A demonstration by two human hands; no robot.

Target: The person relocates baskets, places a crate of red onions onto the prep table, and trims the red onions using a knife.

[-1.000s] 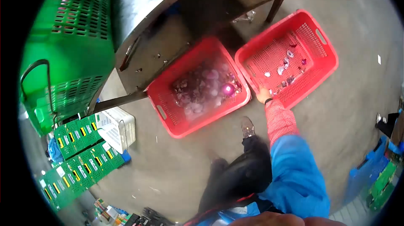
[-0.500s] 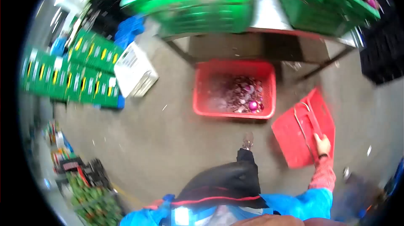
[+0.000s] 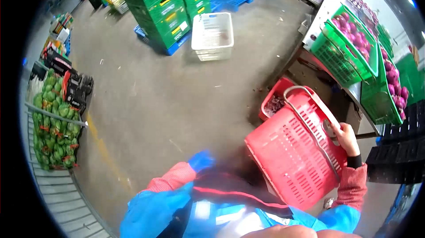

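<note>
My right hand (image 3: 346,139) is bare and closed around the rim of a red plastic basket (image 3: 285,147) with a metal bail handle. The basket hangs tilted at my right side, its slotted wall facing up. My left hand (image 3: 201,161), in a blue glove, is out over the floor at my left side. It is blurred, its fingers do not show clearly, and nothing in it can be made out. Partly hidden behind the held basket, a second red basket (image 3: 265,108) sits on the floor with purple onion skins (image 3: 274,104) inside.
A white crate (image 3: 212,52) stands on the floor ahead, beside stacked green crates (image 3: 164,12) on a blue pallet. At right, a metal table (image 3: 325,14) bears green baskets (image 3: 343,56) of purple onions. Black crates (image 3: 389,160) stand at far right. Bagged green vegetables (image 3: 55,127) fill a cart at left.
My view has turned left, toward the white crate. The red basket in my right hand has come up, closer to my body. My gloved left hand has come into view.
</note>
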